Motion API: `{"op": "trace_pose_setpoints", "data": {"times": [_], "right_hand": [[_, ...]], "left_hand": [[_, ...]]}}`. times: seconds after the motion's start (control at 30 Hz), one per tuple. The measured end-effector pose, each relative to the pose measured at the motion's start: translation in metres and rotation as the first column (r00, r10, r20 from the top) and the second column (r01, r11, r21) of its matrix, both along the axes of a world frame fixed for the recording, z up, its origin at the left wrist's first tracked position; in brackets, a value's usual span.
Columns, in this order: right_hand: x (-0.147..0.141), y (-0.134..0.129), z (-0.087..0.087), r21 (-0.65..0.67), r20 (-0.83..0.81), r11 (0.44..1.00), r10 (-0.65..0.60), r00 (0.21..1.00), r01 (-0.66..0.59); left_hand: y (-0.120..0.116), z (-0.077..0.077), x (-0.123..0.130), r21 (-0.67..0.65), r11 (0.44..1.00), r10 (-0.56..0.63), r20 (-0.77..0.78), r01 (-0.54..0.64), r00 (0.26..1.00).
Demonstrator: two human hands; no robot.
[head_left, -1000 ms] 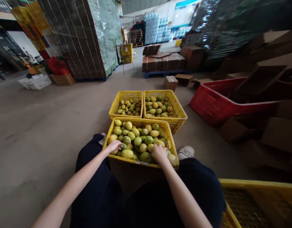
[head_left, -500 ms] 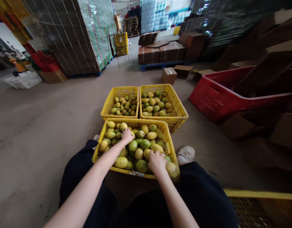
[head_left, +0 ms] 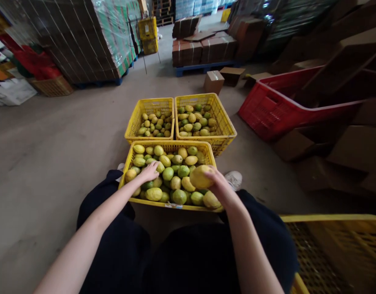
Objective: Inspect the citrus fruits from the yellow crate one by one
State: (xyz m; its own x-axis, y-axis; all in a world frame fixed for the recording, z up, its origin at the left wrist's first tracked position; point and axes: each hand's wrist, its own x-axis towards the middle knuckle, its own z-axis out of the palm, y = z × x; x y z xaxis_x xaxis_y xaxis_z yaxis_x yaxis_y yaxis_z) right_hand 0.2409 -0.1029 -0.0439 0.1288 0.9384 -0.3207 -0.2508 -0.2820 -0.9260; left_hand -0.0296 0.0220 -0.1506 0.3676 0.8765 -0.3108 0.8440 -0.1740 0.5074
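In front of me stands a yellow plastic crate filled with oval yellow and green fruit; their exact kind I cannot make out. My right hand grips a large yellow fruit and holds it up over the crate's right side. Over the left half of the crate, my left hand lies low with its fingers stretched toward a yellow-green fruit, seeming to touch it. Whether its thumb is round anything is hidden.
Two more yellow crates, a left one and a right one, hold similar fruit just beyond. At right sit a red crate with cardboard and another yellow crate. Wrapped pallet stacks and a small carton stand farther off.
My right hand has risen from among the fruit with a yellow one in its grip. My left hand has shifted left and nearer to me. The view has tilted down.
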Motion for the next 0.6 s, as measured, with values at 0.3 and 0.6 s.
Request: {"op": "trace_pose_setpoints", "data": {"times": [0.3, 0.6], "right_hand": [[0.006, -0.009, 0.005, 0.067, -0.54, 0.963, -0.185, 0.821, 0.261], [-0.001, 0.005, -0.016, -0.151, -0.621, 0.918, -0.377, 0.687, 0.368]], "left_hand": [[-0.023, 0.008, -0.029, -0.068, 0.994, 0.103, 0.232, -0.089, 0.967], [-0.026, 0.018, -0.04, 0.079, 0.997, -0.022, 0.185, 0.007, 0.983]]}}
